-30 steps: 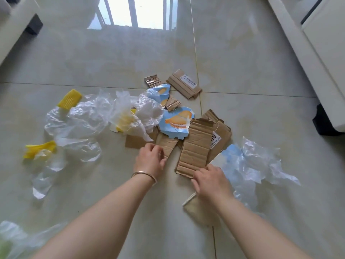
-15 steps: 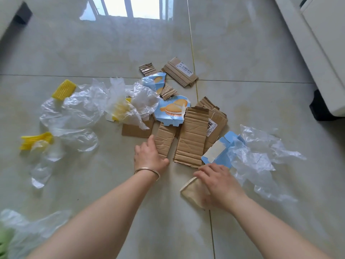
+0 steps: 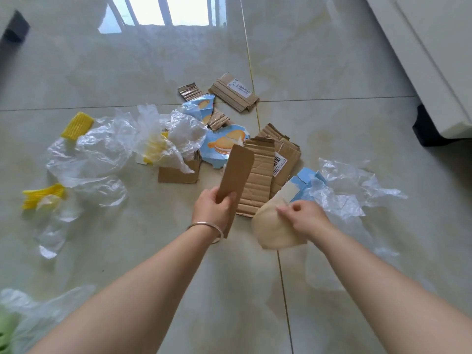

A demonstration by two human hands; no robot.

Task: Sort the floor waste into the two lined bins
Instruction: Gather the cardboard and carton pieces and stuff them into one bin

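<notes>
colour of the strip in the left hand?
Plain brown cardboard strip, unprinted on the side shown, gripped by the left hand. Head view, the only one.

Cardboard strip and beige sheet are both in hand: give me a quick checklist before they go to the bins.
1. Left hand grips the cardboard strip: ok.
2. Strip lifted off the pile: ok.
3. Right hand pinches the beige sheet: ok.
4. Sheet free of the clear plastic beside it: cannot tell.
5. Both bins in view: not ok.
6. Floor near the hands free of scraps: ok.
</notes>
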